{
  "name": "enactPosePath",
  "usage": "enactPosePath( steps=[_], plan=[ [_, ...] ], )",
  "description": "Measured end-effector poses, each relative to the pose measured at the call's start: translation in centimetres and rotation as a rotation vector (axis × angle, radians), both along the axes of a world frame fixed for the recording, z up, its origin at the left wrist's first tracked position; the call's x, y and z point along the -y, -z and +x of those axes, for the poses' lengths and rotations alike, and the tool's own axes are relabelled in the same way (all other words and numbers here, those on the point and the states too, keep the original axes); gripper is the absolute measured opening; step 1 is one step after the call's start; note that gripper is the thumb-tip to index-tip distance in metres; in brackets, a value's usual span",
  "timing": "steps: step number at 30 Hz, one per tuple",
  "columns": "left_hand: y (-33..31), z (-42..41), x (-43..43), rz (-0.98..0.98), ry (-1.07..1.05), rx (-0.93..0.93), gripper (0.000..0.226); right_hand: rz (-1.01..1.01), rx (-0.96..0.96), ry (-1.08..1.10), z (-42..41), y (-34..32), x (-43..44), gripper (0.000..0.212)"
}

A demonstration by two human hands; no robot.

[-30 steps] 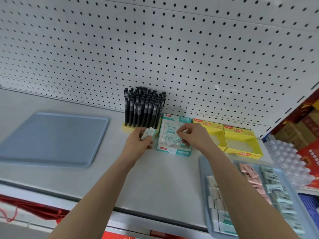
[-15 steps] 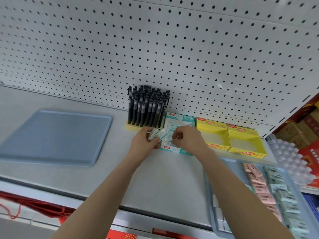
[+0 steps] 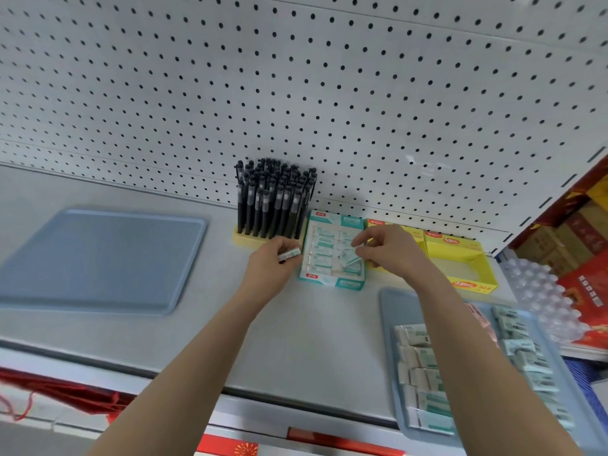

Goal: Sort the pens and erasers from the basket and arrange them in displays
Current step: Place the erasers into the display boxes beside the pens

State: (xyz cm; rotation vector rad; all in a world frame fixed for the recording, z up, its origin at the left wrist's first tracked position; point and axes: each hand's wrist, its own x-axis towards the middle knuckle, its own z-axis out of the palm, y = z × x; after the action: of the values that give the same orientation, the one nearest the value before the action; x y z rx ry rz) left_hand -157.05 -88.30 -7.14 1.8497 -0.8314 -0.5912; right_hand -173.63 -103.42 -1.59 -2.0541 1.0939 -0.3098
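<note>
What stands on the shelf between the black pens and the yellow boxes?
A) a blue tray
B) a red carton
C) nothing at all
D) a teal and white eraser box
D: the teal and white eraser box sits directly between the black pens and the yellow boxes, along the pegboard wall.

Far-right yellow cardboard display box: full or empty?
Empty. The far-right yellow cardboard display box shows only its bare pale floor through the open top; nothing lies in it.
</note>
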Motion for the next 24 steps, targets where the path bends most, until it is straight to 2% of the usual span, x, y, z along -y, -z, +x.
enactPosePath(
  steps=[3,9,14,18,22,24],
  plan=[
    [0.3,-0.3,0.1,0.046,0.000,0.019,0.014,0.003,-0.134,-0.031,-0.6,-0.6,0.2,0.011],
    [0.6,-0.8,0.6,0.074,0.024,0.003,0.017,-0.053,-0.244,-0.096,0.2,0.5,-0.6,0.007],
    [1.1,-0.8,0.8,0.050,0.034,-0.025,0.023,-0.177,-0.296,-0.101,0.8,0.7,-1.1,0.009],
    [1.2,-0.8,0.8,0.055,0.038,-0.031,0.023,-0.349,-0.432,-0.204,1.3,1.4,-1.6,0.011],
    [1.0,-0.9,0.8,0.074,0.043,0.000,0.023,-0.341,-0.468,-0.196,1.6,2.1,-1.2,0.009],
    [0.9,-1.1,0.7,0.062,0.061,0.058,0.022,-0.329,-0.416,-0.170,1.4,2.0,-1.1,0.008]
  ],
)
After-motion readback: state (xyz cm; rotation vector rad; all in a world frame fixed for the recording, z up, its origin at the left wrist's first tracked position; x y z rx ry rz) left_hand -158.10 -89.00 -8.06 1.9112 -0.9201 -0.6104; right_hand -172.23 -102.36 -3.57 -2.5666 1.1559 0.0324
